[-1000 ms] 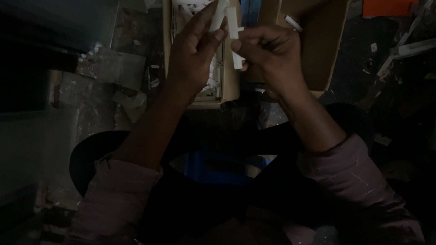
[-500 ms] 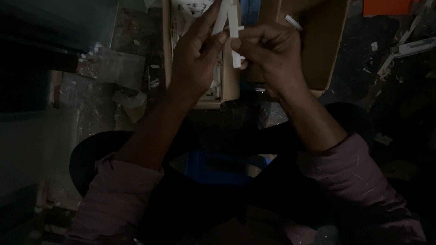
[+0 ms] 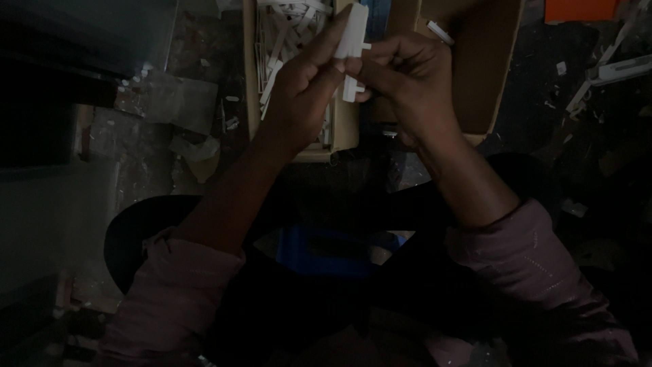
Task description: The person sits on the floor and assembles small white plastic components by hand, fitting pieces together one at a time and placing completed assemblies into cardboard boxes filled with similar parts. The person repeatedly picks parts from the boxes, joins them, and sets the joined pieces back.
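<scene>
My left hand (image 3: 305, 88) and my right hand (image 3: 407, 75) meet near the top centre, both pinching a small white plastic strip (image 3: 353, 47) that stands roughly upright between the fingertips. A short tab sticks out of the strip on its right side. Behind my left hand lies a cardboard box (image 3: 346, 136) filled with several similar white strips (image 3: 288, 24). Both forearms come up from pink sleeves at the bottom.
A second, open cardboard box (image 3: 492, 75) sits behind my right hand with one white piece (image 3: 440, 31) near its corner. Clear plastic bags (image 3: 163, 102) lie at the left. White scraps (image 3: 604, 71) litter the dark floor at the right. A blue object (image 3: 326, 248) lies below my arms.
The white strip has shifted slightly up and right between my fingers, and my left index finger now lies along it. The hands stay in the same place.
</scene>
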A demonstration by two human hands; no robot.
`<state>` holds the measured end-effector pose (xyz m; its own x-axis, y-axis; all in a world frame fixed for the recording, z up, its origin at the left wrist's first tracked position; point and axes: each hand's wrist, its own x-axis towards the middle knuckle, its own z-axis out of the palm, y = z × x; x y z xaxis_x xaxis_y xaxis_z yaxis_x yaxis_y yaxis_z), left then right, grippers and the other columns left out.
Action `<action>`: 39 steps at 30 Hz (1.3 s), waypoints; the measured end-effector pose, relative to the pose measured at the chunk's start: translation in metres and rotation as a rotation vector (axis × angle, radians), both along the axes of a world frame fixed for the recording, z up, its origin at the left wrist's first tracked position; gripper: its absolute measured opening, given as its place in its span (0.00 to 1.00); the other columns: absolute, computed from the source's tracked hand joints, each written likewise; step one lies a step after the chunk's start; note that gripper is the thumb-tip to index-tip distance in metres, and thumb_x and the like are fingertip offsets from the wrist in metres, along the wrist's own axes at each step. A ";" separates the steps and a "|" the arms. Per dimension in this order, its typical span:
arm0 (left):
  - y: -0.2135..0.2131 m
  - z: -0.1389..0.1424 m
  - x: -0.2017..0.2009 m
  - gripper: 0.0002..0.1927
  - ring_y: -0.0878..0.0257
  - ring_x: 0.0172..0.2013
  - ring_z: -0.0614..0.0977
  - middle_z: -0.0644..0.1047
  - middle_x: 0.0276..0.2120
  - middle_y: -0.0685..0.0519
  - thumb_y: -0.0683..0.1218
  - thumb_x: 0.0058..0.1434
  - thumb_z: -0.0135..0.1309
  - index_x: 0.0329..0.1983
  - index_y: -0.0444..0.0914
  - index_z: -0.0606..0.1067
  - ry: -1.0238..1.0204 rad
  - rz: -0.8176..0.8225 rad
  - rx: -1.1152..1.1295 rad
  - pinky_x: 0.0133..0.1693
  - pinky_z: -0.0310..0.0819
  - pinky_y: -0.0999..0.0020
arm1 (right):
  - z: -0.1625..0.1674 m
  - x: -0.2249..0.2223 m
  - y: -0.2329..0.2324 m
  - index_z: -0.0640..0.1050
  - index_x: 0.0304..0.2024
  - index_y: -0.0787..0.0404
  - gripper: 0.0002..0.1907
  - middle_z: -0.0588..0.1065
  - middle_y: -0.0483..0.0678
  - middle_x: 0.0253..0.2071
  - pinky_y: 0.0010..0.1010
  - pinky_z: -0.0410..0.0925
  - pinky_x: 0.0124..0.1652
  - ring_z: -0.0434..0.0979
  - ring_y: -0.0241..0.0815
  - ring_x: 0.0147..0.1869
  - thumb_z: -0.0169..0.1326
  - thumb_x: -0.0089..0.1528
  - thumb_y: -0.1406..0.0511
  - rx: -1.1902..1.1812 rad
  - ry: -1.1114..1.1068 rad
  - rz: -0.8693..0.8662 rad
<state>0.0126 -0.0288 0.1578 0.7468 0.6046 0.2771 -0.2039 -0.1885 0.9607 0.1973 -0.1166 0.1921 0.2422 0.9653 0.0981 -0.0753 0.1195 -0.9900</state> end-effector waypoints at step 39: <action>0.006 0.029 -0.003 0.16 0.66 0.33 0.83 0.83 0.37 0.51 0.49 0.79 0.55 0.65 0.39 0.77 0.193 0.221 0.306 0.35 0.76 0.64 | 0.010 0.016 -0.004 0.71 0.66 0.58 0.16 0.80 0.50 0.46 0.27 0.81 0.46 0.86 0.41 0.50 0.56 0.78 0.74 0.048 0.379 0.025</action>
